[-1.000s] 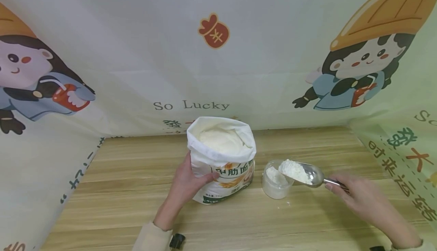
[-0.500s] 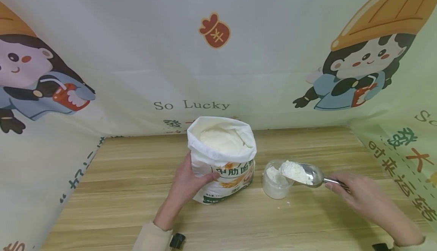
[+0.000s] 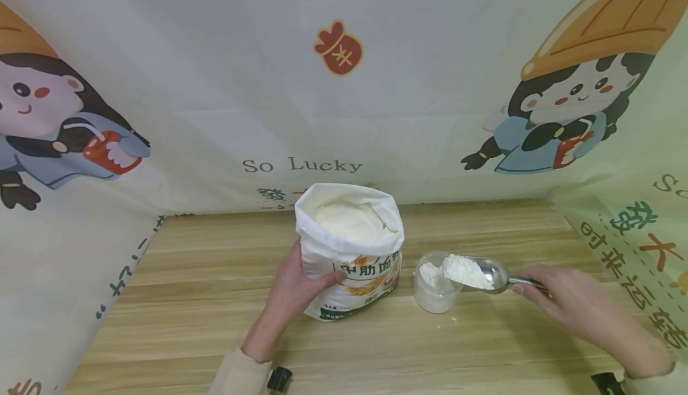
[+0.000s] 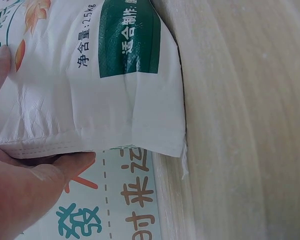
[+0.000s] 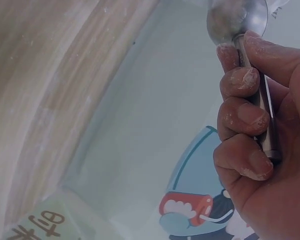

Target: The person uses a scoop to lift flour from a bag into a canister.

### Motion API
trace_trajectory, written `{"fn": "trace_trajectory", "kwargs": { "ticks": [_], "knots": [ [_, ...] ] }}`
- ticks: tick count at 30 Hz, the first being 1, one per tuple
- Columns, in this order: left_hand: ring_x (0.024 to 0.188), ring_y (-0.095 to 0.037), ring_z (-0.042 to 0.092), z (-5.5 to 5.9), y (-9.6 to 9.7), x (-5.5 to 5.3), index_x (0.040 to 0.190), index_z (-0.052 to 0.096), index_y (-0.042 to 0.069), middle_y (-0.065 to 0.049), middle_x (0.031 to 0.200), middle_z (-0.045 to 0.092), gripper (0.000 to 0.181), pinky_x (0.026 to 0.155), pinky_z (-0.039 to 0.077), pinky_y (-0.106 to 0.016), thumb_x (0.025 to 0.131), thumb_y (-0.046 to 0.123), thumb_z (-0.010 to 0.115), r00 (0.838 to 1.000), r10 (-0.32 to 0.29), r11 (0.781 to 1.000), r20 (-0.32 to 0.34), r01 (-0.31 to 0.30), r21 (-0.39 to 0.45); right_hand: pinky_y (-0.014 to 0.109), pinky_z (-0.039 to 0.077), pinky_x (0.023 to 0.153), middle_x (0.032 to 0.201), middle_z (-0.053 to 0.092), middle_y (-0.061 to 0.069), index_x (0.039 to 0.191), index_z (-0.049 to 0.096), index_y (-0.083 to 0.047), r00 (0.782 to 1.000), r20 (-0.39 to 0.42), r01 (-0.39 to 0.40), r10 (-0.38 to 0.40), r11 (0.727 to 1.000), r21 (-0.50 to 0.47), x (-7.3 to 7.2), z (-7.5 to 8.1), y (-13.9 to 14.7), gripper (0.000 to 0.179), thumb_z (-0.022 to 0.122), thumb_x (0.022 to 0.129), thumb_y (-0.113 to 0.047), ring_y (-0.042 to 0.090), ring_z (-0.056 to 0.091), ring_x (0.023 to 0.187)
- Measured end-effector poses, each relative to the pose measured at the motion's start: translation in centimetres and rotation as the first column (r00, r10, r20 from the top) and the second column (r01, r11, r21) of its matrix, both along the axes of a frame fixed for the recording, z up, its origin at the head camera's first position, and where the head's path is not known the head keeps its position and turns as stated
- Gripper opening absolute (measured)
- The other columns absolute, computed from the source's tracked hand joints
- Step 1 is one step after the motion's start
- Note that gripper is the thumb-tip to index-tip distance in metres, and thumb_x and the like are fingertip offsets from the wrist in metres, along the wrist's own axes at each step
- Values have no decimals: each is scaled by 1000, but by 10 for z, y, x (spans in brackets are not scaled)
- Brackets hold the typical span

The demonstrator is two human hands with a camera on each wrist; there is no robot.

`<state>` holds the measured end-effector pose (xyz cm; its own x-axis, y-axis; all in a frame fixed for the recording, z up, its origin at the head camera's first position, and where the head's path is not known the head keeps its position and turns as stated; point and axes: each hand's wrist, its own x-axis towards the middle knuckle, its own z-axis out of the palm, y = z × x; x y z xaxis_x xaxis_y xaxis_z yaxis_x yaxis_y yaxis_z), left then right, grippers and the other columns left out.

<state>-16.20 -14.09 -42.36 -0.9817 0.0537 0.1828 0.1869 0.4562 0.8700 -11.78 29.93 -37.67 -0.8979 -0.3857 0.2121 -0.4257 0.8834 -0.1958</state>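
An open white bag of flour (image 3: 350,284) stands upright on the table, its top rolled outward and flour (image 3: 349,220) showing inside. My left hand (image 3: 294,290) grips the bag's left side, thumb across the front. In the left wrist view, other fingers (image 4: 75,164) reach behind the bag's edge. My right hand (image 3: 570,302) holds a metal scoop (image 3: 500,275) heaped with flour, its tip over the right rim of a small clear jar (image 3: 434,299). Some flour lies in the jar. Floury fingers (image 5: 240,117) wrap the scoop's handle in the right wrist view.
The wooden table (image 3: 376,353) meets a printed cloth backdrop (image 3: 226,114) at the back and both sides. A few specks of flour (image 3: 446,324) lie on the wood in front of the jar.
The scoop has shifted very slightly to the right, and the right forearm has moved a little to the right. The left hand, bag and jar stay where they were.
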Motion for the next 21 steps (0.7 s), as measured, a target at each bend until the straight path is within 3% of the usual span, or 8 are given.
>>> {"fn": "trace_trajectory", "kwargs": {
  "ticks": [2,7,12,21],
  "knots": [
    [131,-34,56,0,0,0,152,44,14,-10,140,62,93,110,44,-59,74,22,94,1000,0,1000,1,0,1,26,42,53,80,65,-12,100,76,-14,1000,9,-2,1,1000,17,-1,3,-1,10,76,94,-23,1,46,63],
    [131,-34,56,0,0,0,152,43,14,-10,140,62,94,110,44,-60,74,21,94,1000,0,1000,0,0,1,25,36,49,75,59,-13,101,76,-11,999,52,1,-4,998,62,-4,10,-3,15,75,95,-25,3,41,59],
    [131,-33,57,-1,0,-1,152,43,14,-9,140,62,94,109,45,-59,74,21,94,1000,-3,1000,-7,3,-5,29,46,50,82,70,-5,101,77,-9,999,49,-12,7,995,104,-8,15,-3,18,77,93,-25,6,50,61],
    [129,-32,58,-2,-1,-1,152,43,15,-8,138,63,94,108,46,-58,73,22,94,1000,-5,1000,-5,5,7,35,52,52,79,69,-7,96,75,-12,998,28,-60,57,989,132,-13,23,-2,12,78,92,-22,9,58,63]
  ]
}}
